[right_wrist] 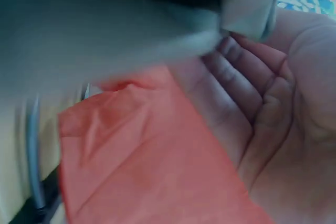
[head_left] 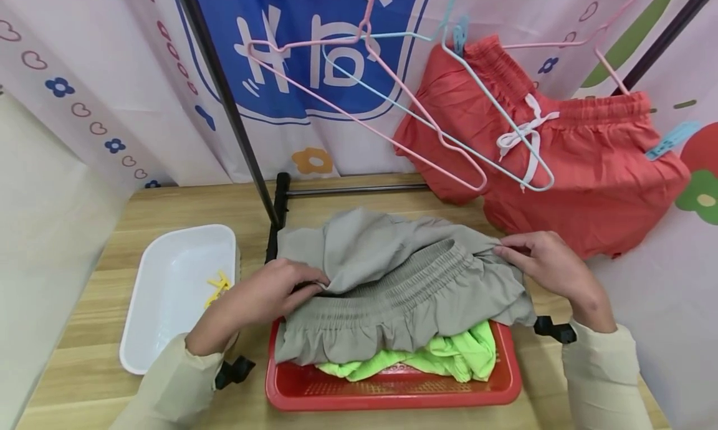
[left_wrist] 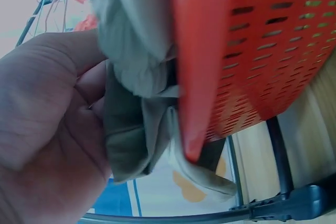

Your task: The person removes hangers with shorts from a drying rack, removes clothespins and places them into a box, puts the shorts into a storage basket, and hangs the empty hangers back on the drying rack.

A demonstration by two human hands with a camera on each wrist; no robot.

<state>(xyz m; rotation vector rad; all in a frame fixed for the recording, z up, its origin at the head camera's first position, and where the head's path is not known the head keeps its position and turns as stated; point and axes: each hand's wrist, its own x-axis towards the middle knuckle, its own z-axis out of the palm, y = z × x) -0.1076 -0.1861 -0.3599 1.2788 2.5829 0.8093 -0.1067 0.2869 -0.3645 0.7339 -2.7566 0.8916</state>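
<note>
Grey shorts (head_left: 381, 318) with a gathered elastic waistband lie spread over a red basket (head_left: 392, 400), part of their fabric folded back. At the left end of the waistband, my left hand (head_left: 269, 293) pinches the grey cloth between thumb and fingers. My right hand (head_left: 546, 262) pinches the cloth at the far right end. Beneath the shorts, a bright green garment (head_left: 449, 355) shows inside the basket. The left wrist view has grey fabric (left_wrist: 131, 129) beside the perforated basket wall (left_wrist: 252, 72). In the right wrist view, blurred grey cloth (right_wrist: 105, 40) covers the fingertips.
Red shorts (head_left: 583, 162) with a white drawstring hang from a hanger by blue clips (head_left: 673, 140). Pink (head_left: 392, 146) and blue hangers (head_left: 493, 100) hang in front of me. A white tray (head_left: 168, 293) with yellow pieces (head_left: 219, 286) stands left, near the black rack post (head_left: 230, 100).
</note>
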